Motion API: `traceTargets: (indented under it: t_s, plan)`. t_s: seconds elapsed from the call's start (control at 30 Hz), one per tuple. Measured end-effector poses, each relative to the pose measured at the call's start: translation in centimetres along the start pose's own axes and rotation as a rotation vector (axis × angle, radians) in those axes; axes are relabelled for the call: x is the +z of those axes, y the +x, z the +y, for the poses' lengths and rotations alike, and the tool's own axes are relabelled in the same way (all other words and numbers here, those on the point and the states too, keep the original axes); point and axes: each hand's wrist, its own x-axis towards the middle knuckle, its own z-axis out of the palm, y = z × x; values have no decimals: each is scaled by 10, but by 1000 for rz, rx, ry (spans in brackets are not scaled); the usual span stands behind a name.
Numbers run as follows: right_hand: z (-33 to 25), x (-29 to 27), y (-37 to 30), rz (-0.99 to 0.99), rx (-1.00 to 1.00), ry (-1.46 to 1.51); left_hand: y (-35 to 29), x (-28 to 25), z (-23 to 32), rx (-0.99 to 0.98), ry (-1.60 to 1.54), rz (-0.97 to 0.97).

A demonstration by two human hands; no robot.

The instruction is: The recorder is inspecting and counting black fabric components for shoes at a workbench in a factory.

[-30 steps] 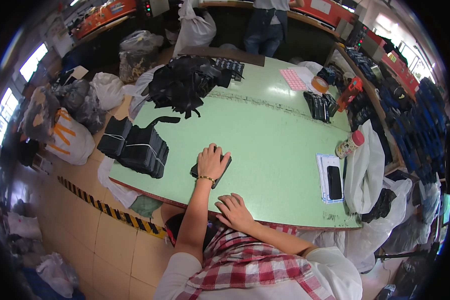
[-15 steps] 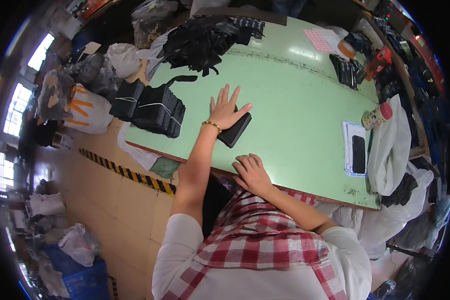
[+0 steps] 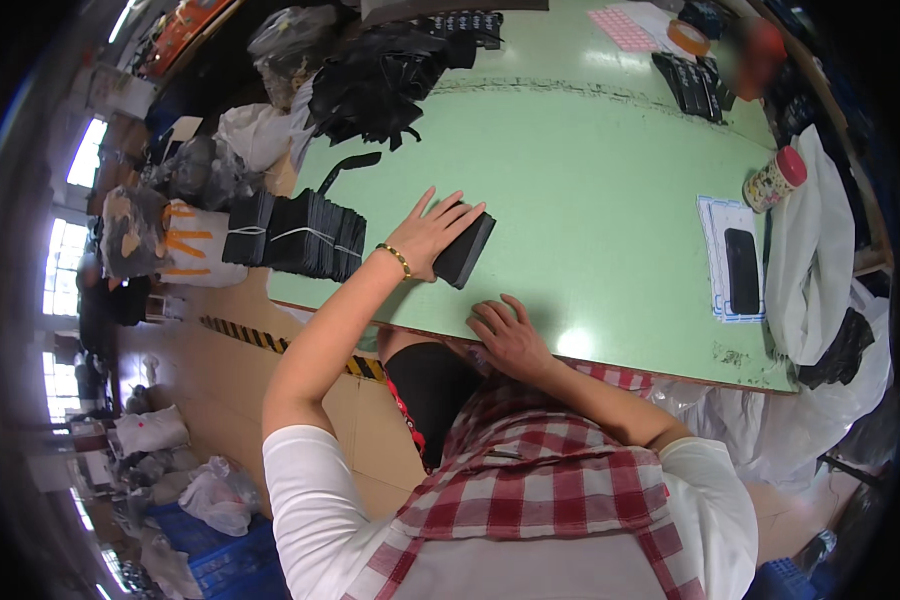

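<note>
A small stack of flat black pieces point(image 3: 467, 252) lies on the green tabletop near its front edge. My left hand point(image 3: 428, 236), with a yellow bangle at the wrist, touches the stack's left side. Its fingers are stretched out and partly cover the far end of the stack. My right hand point(image 3: 510, 335) rests at the table's front edge, fingers apart and slightly bent, holding nothing. To the left of my left hand stand bundles of black pieces point(image 3: 315, 235), tied with white bands.
A heap of black pieces point(image 3: 375, 85) and a loose black strip point(image 3: 345, 168) lie farther back. A phone point(image 3: 741, 270) on papers, a patterned red-lidded container point(image 3: 774, 180) and white plastic point(image 3: 815, 250) are at the right. Orange tape point(image 3: 688, 38) sits far right.
My left hand has slid from the top of the stack toward its left side, uncovering more of it. My right hand stays at the table edge. The whole view has shifted slightly.
</note>
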Motion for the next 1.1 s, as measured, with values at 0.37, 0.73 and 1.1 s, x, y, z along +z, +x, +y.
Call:
traceTargets:
  t_s: [0.37,0.73,1.1]
  plan:
    - [2,-5,1,-8,34,107,17,-4,-1,70,3,-127]
    - [1,-4,0,49,19,88,11,-16,12,59,48,-164]
    - [3,-6,-1,27,12,119,-8,26,-25,-551,-651,158]
